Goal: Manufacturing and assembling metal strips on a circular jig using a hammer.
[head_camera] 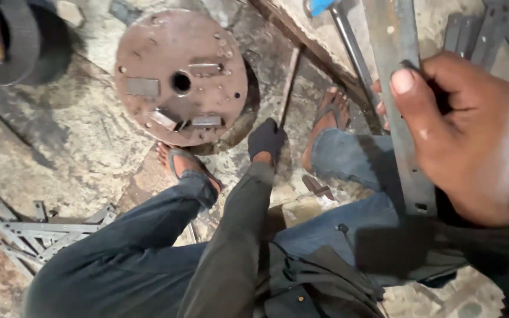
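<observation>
My right hand (466, 135) is bare and grips a long flat steel strip (402, 106) that runs from the top edge down across my right knee. My left hand (266, 139), in a dark glove, reaches forward between my feet and holds the lower end of a thin rusty rod (288, 82). The rod leans up and away beside a round rusty metal disc (181, 76). That disc lies flat on the floor, with a centre hole and several small steel blocks on it. I sit low in jeans and sandals.
A heap of grey steel strips (36, 235) lies at the lower left. More flat bars (490, 29) lie at the top right. A blue-handled tool (337, 23) rests near the top. A dark tyre-like ring (25, 41) sits at the top left.
</observation>
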